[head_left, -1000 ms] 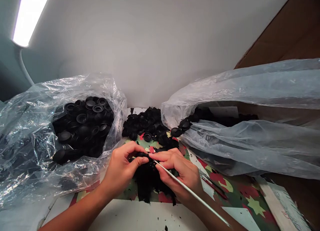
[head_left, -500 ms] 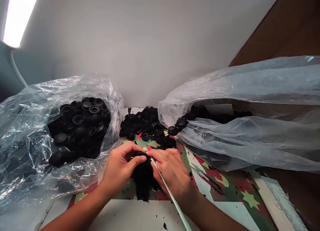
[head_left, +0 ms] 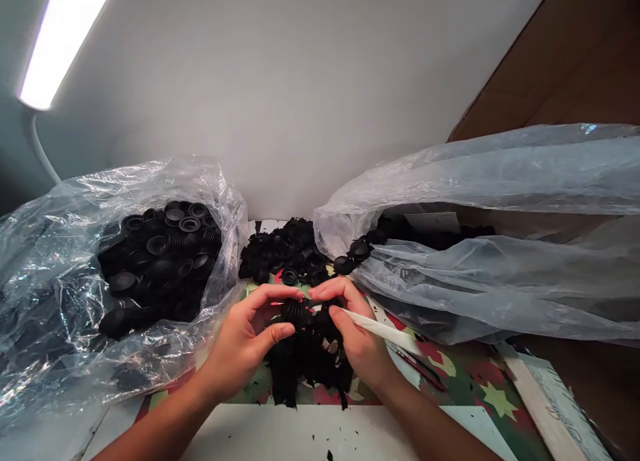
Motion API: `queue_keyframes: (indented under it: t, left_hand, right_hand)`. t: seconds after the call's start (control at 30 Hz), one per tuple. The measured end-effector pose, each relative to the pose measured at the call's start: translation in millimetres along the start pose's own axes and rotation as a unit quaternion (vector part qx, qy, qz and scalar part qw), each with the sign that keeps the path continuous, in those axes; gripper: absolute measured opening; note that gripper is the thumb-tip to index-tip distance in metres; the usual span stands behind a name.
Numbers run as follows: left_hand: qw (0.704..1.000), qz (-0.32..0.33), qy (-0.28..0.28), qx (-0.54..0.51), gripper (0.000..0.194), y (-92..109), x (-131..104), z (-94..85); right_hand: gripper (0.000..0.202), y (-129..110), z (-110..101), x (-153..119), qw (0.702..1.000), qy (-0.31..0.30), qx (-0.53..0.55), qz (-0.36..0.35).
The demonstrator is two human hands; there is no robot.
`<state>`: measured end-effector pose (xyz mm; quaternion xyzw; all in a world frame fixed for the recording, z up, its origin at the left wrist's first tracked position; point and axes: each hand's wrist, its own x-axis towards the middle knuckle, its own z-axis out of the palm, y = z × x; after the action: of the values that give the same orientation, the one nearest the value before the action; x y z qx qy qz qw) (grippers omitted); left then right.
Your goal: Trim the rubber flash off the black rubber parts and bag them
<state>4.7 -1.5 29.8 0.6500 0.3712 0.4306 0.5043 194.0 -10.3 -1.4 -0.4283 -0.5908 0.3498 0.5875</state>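
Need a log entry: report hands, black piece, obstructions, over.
Left hand curled around ribbed black piece. Right hand holding white tool. Black scraps clutter space beneath hands.

Left hand and right hand curve close together

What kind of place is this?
Probably a small workshop bench: a bright lamp, a plastic bag holding many ribbed black parts, and black scraps between the hands.
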Motion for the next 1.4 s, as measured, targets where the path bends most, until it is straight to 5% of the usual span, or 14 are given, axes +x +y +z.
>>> queue_keyframes:
  t: [0.13, 0.27, 0.4, 0.53, 0.77, 1.13, 1.3, 1.4]
  left_hand:
    - [0.995, 0.056, -0.016, 0.083, 0.058, -8, -5, 1.0]
    - [0.984, 0.11, -0.035, 0.136, 0.065, -12, -6, 3.1]
    - [0.982, 0.091, 0.032, 0.161, 0.06, -9, -2, 5.2]
    - [0.984, 0.045, 0.071, 0.157, 0.035, -6, -1, 4.9]
    - [0.989, 0.039, 0.052, 0.132, 0.031, -4, -1, 3.8]
    - [0.991, -0.069, 0.023, -0.113, 0.032, -11, 3, 5.9]
    - [0.998, 0.011, 0.035, 0.042, 0.027, -1, -1, 3.0]
    - [0.962, 0.09, 0.087, 0.244, 0.029, 16, 0, -13.7]
  right_hand:
    - [0.034, 0, 4, 0, 0.96, -0.104, 0.176, 0.189]
    - [0.049, -4, 7, -1, 0.926, -0.13, 0.234, 0.266]
    - [0.046, -7, 9, -3, 0.959, -0.056, 0.161, 0.225]
    - [0.038, -11, 11, -8, 0.98, -0.069, 0.064, 0.178]
    - [0.046, -13, 9, -8, 0.975, -0.066, 0.098, 0.188]
    - [0.041, -8, 9, -14, 0.967, -0.041, 0.147, 0.204]
    - [0.048, -4, 7, -13, 0.965, -0.065, 0.139, 0.213]
    - [0.056, 3, 4, -12, 0.967, -0.022, 0.137, 0.216]
